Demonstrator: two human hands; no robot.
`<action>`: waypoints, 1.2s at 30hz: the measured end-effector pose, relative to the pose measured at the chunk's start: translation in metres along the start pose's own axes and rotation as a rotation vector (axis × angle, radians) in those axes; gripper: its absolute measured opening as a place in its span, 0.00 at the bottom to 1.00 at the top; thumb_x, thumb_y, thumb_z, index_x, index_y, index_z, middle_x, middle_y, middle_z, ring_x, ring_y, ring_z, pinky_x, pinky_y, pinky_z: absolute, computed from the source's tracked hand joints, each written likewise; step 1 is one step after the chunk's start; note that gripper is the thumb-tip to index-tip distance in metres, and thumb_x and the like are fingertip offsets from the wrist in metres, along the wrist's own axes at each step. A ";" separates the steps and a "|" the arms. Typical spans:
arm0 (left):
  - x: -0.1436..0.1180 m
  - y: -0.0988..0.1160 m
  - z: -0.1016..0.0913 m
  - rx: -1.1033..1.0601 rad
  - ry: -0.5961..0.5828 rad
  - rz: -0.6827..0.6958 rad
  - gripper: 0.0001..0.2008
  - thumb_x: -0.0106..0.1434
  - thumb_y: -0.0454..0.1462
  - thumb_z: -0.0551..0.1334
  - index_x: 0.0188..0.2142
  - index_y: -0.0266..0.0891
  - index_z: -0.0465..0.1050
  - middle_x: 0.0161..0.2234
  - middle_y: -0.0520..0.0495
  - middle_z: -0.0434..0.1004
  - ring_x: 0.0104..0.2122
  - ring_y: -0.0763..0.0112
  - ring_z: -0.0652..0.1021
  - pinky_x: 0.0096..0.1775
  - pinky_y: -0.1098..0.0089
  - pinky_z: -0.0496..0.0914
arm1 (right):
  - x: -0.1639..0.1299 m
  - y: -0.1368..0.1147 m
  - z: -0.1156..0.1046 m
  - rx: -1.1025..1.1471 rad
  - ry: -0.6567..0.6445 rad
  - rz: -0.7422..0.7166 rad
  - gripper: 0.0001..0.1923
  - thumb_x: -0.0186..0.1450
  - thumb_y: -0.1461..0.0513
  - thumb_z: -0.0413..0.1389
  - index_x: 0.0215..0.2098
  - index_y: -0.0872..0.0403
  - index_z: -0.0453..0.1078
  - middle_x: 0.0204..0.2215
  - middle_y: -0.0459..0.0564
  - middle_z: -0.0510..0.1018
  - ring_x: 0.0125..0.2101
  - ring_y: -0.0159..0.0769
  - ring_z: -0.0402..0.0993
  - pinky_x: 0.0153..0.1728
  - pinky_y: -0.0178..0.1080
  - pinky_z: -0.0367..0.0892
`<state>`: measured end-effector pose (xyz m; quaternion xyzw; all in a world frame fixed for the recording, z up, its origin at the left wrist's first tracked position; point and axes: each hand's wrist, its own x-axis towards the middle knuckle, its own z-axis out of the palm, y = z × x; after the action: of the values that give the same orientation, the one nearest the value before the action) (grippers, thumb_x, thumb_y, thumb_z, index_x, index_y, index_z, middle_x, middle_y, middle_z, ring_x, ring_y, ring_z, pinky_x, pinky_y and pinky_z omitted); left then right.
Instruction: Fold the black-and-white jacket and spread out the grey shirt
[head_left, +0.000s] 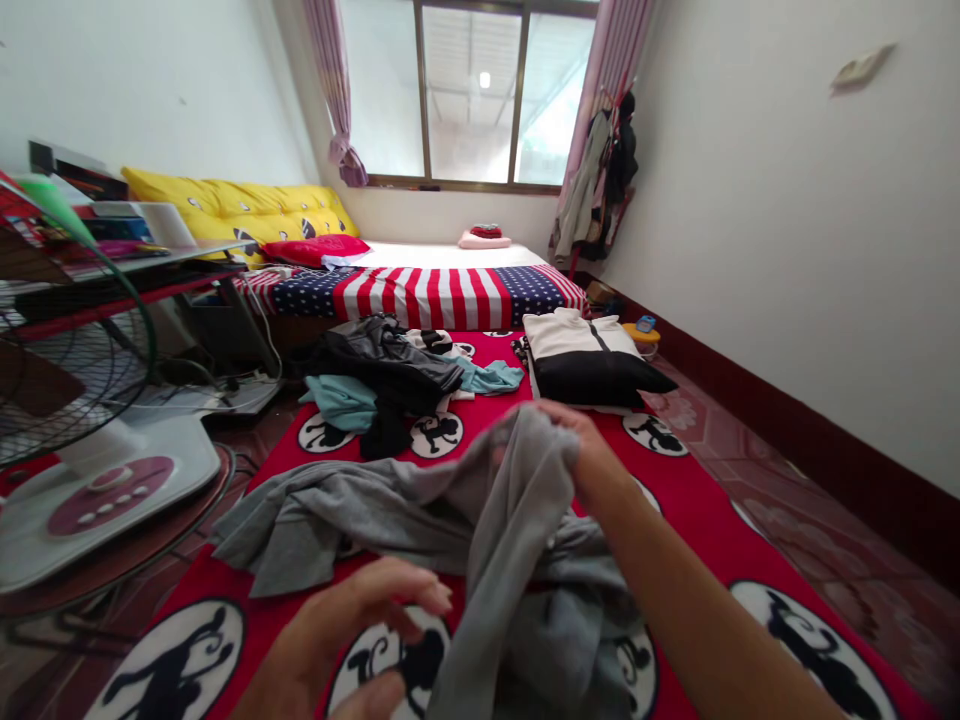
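Your right hand (590, 462) is clamped on the gray garment (517, 490), lifting a fold above the red blanket (694, 530); the rest spreads to the left and near. Your left hand (341, 625) holds nothing, thumb and fingers apart, left of the hanging fold. Far left lies a clothes pile (386, 365); far right, a white-and-black garment (589, 360).

Right hand (589, 458): fingers partly hidden by gray garment (517, 500), whose near end leaves frame; fan (97, 445) cropped left.
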<state>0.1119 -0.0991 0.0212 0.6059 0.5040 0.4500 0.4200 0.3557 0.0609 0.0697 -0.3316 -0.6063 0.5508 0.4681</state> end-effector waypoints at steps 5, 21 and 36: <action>0.026 -0.030 0.011 0.264 0.254 0.170 0.15 0.62 0.41 0.61 0.48 0.45 0.74 0.48 0.45 0.77 0.45 0.60 0.78 0.45 0.65 0.75 | 0.051 0.032 -0.035 0.042 0.472 -0.264 0.38 0.52 0.59 0.62 0.60 0.46 0.58 0.63 0.52 0.60 0.60 0.41 0.61 0.58 0.46 0.59; 0.079 -0.068 0.039 0.889 -0.146 0.418 0.26 0.65 0.44 0.59 0.61 0.46 0.61 0.57 0.43 0.69 0.59 0.53 0.66 0.62 0.41 0.47 | -0.093 0.092 -0.004 -1.018 -0.216 -0.039 0.16 0.60 0.68 0.58 0.45 0.49 0.74 0.36 0.48 0.77 0.41 0.41 0.70 0.48 0.45 0.61; 0.017 -0.034 -0.031 0.871 -0.385 -0.006 0.10 0.65 0.38 0.56 0.31 0.45 0.77 0.27 0.51 0.79 0.29 0.69 0.78 0.31 0.73 0.66 | -0.080 0.097 -0.018 -0.633 -0.062 -0.015 0.07 0.65 0.60 0.53 0.38 0.51 0.73 0.40 0.49 0.75 0.40 0.35 0.72 0.41 0.36 0.66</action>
<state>0.0757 -0.0761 -0.0021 0.7964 0.5605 0.0751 0.2142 0.3888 0.0105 -0.0420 -0.4394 -0.7638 0.3413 0.3272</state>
